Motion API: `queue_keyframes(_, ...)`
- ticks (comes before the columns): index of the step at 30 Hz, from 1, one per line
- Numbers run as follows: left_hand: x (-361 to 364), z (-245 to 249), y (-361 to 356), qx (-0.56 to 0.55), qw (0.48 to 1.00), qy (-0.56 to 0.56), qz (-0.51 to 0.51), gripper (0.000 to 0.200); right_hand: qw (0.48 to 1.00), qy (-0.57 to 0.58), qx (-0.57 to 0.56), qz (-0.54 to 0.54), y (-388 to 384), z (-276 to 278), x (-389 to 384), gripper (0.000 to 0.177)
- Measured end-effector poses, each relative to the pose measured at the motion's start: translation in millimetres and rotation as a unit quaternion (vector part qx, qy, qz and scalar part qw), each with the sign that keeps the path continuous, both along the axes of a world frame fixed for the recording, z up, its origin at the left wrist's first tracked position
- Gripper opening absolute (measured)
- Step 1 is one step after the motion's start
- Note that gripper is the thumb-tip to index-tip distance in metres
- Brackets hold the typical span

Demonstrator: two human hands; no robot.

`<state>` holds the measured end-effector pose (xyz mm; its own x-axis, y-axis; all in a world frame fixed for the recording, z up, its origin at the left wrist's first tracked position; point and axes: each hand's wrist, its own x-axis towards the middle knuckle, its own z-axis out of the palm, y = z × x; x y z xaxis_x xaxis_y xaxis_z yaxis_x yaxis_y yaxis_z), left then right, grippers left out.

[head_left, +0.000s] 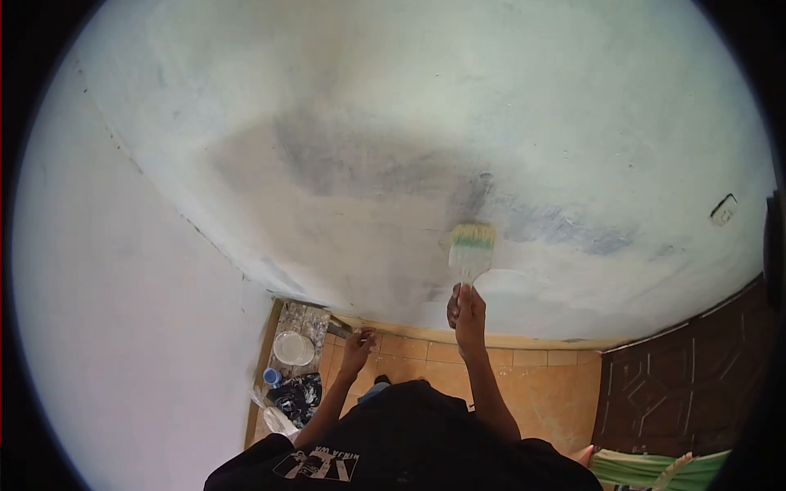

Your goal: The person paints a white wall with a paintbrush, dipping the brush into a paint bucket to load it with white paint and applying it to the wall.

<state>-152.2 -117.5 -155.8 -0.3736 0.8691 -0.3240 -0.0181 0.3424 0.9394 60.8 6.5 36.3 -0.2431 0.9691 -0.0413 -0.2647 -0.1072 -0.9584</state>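
My right hand (468, 313) is closed round the handle of a wide paintbrush (471, 255). The brush points up, its yellowish bristles against the wall (393, 237) or close over it, with green marks near their base. Grey, smeared patches spread over the wall around and above the bristles. Lower and to the left, my left hand (359, 345) hangs in front of the wall's foot with its fingers loosely bent and apart, and nothing shows in it. It is nearest to a paint-spattered bench (318, 315).
On the bench stand a round white tub (294, 349) and a small blue container (272, 376), beside a dark, white-stained cloth (296, 399). A dark carved door (688, 385) is at the right, near a green cloth (655, 468). A socket (724, 210) sits on the wall. Orange tiles (540, 389) cover the floor.
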Motion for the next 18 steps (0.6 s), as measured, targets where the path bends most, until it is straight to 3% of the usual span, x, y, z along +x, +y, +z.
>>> queue_keyframes(2, -3.8, 4.6, 10.6, 0.013, 0.999, -0.006, -0.037, 0.033, 1.0, 0.02, 0.019, -0.006, 12.2, 6.8, -2.9, 0.035)
queue_keyframes(6, -2.5, 37.2, 38.7, 0.06, 0.995, -0.025, -0.071, 0.034, 0.998, -0.026, -0.025, -0.041, 13.9, -72.4, -11.7, 0.036)
queue_keyframes(9, 0.5, 56.0, 53.7, 0.076, 0.993, -0.048, -0.079, 0.035, 0.99, -0.04, -0.13, -0.029, -21.2, -80.0, -13.4, 0.037)
queue_keyframes(10, 1.2, 65.3, 58.5, 0.074, 0.993, -0.048, -0.083, 0.034, 0.989, -0.016, -0.147, -0.026, -24.8, -79.1, -14.5, 0.037)
queue_keyframes(16, -1.9, 73.9, 73.7, 0.105, 0.985, -0.03, -0.135, 0.033, 0.996, 0.039, -0.009, -0.078, -5.8, -7.1, -20.5, 0.037)
queue_keyframes(18, -6.4, 77.3, 75.4, 0.108, 0.983, -0.025, -0.148, 0.032, 0.996, 0.028, 0.007, -0.083, 3.5, -9.4, -21.5, 0.038)
